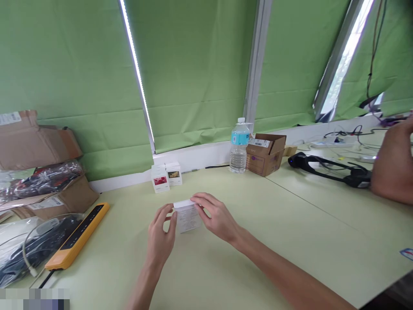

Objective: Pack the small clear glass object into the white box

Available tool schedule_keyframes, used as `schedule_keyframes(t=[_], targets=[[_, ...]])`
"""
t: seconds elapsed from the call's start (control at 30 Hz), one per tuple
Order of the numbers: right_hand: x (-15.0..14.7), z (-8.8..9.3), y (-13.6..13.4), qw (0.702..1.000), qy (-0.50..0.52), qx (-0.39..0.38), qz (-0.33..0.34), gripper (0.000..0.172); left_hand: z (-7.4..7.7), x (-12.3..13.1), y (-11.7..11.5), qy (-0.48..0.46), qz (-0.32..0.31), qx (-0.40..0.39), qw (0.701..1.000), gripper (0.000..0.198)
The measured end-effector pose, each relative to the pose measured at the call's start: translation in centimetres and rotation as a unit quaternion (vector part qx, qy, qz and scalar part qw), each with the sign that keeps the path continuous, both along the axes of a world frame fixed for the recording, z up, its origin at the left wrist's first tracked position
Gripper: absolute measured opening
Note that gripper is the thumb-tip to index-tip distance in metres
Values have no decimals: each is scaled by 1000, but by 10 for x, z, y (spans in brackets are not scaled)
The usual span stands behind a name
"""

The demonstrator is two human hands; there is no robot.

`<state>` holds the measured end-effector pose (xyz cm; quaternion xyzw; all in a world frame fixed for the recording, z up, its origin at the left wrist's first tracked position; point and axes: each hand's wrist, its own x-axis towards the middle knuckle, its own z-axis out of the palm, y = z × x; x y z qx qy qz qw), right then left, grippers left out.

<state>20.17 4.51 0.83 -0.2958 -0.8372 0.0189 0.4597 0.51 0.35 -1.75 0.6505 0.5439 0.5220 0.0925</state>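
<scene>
A small white cardboard box point(188, 219) with fine printed text stands upright on the table, between my two hands. At its left edge, my left hand point(161, 237) grips it with thumb and fingers. My right hand point(217, 217) pinches the upper right corner, by the white top flap. Whether the flap is fully closed I cannot tell. Behind it, near the wall, stand a white box with a red picture point(160, 180) and another with a yellow picture point(174, 175).
On the left lie an orange power strip point(79, 237), plastic-wrapped items and cardboard boxes point(35, 142). A water bottle point(238, 150) and an open brown carton point(266, 155) stand at the back. A black headset point(329, 170) lies at right, beside another person's arm point(393, 163).
</scene>
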Motion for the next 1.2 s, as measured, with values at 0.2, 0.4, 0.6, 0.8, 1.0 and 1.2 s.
schedule_keyframes(t=[0.2,0.4,0.6,0.8,1.0,1.2], targets=[[0,-2,2,1000,3,-5,-9,28,-1,3,-2,1,-1,-16,1000,39],[-2,-3,3,1000,13,2,-14,26,-4,4,1,12,-11,1,1000,35],[-2,-1,2,1000,9,7,-10,25,2,7,1,-24,-7,3,1000,29],[-2,-2,2,1000,11,6,-9,25,7,11,-1,-80,-2,-20,997,26],[-2,-3,3,1000,-1,7,-16,25,6,12,-1,-86,-2,-12,996,25],[-2,-3,3,1000,4,12,-14,24,4,11,0,-59,2,13,998,25]])
